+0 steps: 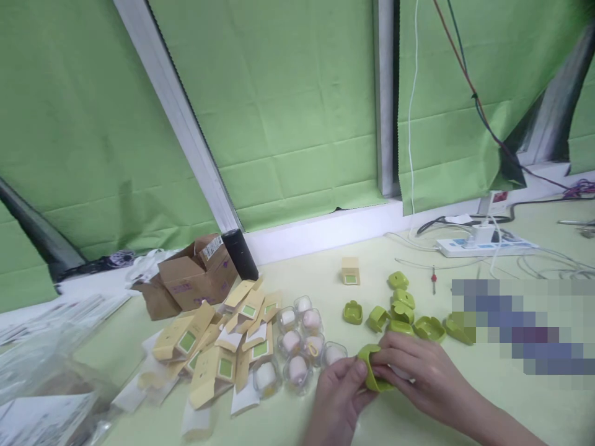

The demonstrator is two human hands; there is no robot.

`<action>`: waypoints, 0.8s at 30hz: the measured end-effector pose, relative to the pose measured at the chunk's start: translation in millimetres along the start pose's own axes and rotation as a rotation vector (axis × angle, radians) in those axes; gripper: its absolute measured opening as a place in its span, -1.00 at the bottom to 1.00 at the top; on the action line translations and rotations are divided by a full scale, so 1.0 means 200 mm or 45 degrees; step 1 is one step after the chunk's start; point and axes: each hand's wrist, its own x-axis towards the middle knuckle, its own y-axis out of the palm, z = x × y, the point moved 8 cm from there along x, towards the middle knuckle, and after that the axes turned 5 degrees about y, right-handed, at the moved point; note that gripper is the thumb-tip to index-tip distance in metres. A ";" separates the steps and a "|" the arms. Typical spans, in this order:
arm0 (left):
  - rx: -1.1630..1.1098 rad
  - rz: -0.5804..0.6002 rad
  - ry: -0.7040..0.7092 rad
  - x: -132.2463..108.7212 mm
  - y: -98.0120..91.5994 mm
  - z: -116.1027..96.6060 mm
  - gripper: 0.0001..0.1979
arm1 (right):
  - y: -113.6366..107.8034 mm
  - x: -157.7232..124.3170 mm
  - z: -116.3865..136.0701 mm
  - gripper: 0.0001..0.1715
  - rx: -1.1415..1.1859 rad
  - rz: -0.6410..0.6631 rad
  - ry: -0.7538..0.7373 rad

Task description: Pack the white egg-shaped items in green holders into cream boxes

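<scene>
From where I stand, both hands are at the near side of the pale green worktop [320, 286], sharing one hollow, olive-green plastic shell [375, 382]. The left hand [337, 391] pinches its left wall, fingers closed with the thumb up near the rim, seemingly to brace it. The right hand [418, 365] comes from the other side, its fingers bent and nearly closed over the opposite edge, some dipping into the opening; I'd say that opposing hold keeps the piece from turning. A pale object [403, 373] shows under the right hand, too covered for me to name.

Just beyond the hands lie more olive-green, scalloped plastic shells [430, 329], loosely grouped and probably left there for easy reach. Just left of the left hand, clear, rounded plastic containers [298, 369] with white and pinkish contents stand bunched together, which seems to keep them apart from the shells. Farther left, tan paper cartons with green windows [225, 369] overlap in a heap, perhaps because flat-sided packets pile without rolling. One upright tan carton [350, 272] sits alone on the far side, well apart from that heap.
</scene>
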 end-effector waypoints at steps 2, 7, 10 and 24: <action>-0.028 -0.001 -0.016 0.00 0.01 0.00 -0.74 | -0.01 0.01 0.00 -0.82 0.075 -0.011 0.046; -0.109 0.041 -0.071 -0.02 0.05 -0.04 -0.68 | -0.02 0.02 -0.04 -0.86 0.312 0.016 0.200; 0.031 0.039 -0.084 -0.03 0.05 -0.06 -0.77 | -0.03 0.02 -0.05 -0.91 0.418 0.052 0.226; 0.265 -0.046 0.046 0.00 0.00 -0.08 -0.62 | 0.02 -0.03 -0.02 -0.42 0.525 0.100 0.294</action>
